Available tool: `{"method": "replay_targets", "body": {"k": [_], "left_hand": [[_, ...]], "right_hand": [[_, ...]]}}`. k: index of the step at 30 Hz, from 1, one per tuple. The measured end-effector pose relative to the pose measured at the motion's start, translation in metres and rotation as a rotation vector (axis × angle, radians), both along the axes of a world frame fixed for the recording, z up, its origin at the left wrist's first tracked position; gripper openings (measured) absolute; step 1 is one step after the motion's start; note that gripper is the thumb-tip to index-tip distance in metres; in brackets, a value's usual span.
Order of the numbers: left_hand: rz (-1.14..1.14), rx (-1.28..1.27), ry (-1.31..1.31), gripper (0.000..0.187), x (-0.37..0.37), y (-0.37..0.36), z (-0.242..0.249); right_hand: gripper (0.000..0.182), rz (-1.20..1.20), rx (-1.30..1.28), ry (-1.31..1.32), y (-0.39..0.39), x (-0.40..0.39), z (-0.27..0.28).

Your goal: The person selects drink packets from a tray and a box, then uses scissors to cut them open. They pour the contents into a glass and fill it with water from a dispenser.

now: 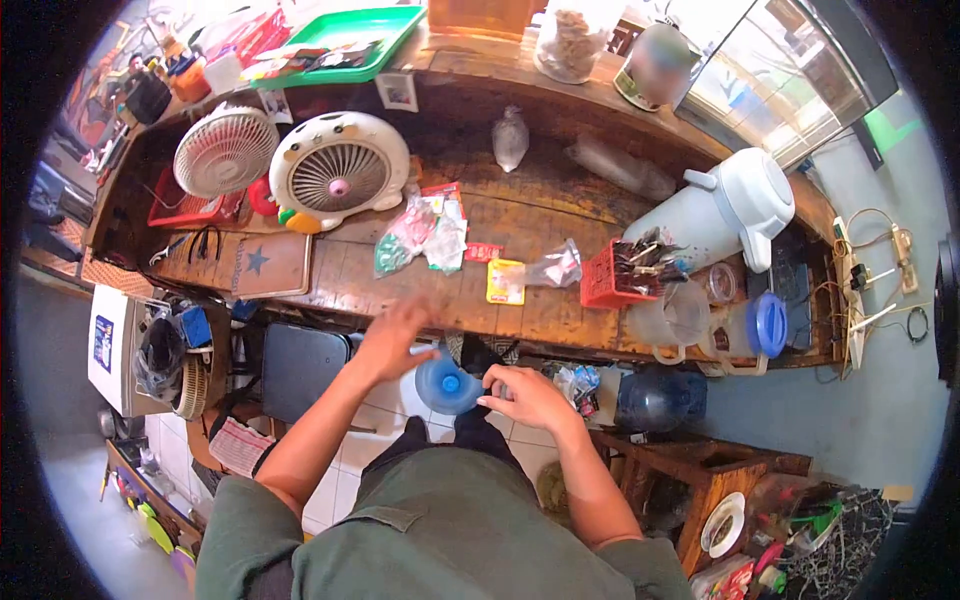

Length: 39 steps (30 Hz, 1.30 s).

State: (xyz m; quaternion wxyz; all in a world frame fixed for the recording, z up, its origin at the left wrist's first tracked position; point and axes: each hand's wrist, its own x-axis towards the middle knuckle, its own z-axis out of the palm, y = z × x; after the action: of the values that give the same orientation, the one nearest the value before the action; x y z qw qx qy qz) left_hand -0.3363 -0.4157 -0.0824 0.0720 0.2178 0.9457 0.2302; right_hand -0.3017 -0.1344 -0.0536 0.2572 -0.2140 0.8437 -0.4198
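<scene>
Below the front edge of the wooden table (460,313), a round, blue see-through container (436,392) with a small blue cap-like centre shows from above. My right hand (528,397) is at its right side, the fingers curled and the thumb tucked in around something small and greyish that I cannot make out. Up and to the left of the container is my left hand (393,343), its thumb stretched out toward the blue rim and its fingers apart, blurred by motion. Just beyond the left hand lie some plastic bags (420,235) and a yellow packet (506,282).
An animal-shaped fan (340,172), a white fan (226,150) and a brown case (272,264) stand or lie at the left. A red basket (606,277), an air pot (712,215) and a blue-lidded jug (767,325) fill the right. A dark stool (303,370) is below the table.
</scene>
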Motion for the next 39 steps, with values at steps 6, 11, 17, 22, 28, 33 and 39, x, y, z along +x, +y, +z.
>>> {"method": "replay_targets", "body": {"k": [6,11,17,22,28,33,39], "left_hand": [[0.509,-0.251,0.136,0.081,-0.073,0.022,-0.03],[0.493,-0.183,0.054,0.078,-0.069,0.019,-0.048],[0.38,-0.166,0.131,0.066,-0.06,0.012,-0.038],[0.239,-0.089,0.244,0.058,-0.096,0.013,-0.017],[0.067,0.382,0.131,0.045,-0.214,0.052,-0.018],[0.106,0.234,0.264,0.055,-0.326,0.087,-0.045],[0.176,0.289,0.136,0.055,-0.327,0.112,-0.02]], "right_hand": [[0.027,0.136,0.002,-0.001,0.037,-0.048,-0.011],[0.028,0.152,0.005,-0.043,0.044,-0.068,-0.018],[0.029,0.123,-0.04,-0.062,0.029,-0.079,-0.017],[0.03,0.015,-0.078,-0.023,0.007,-0.08,-0.004],[0.032,-0.245,-0.105,0.053,-0.01,-0.062,0.001],[0.03,-0.408,-0.08,-0.026,-0.003,-0.024,0.001],[0.029,-0.6,-0.082,-0.085,0.025,0.013,-0.007]]}}
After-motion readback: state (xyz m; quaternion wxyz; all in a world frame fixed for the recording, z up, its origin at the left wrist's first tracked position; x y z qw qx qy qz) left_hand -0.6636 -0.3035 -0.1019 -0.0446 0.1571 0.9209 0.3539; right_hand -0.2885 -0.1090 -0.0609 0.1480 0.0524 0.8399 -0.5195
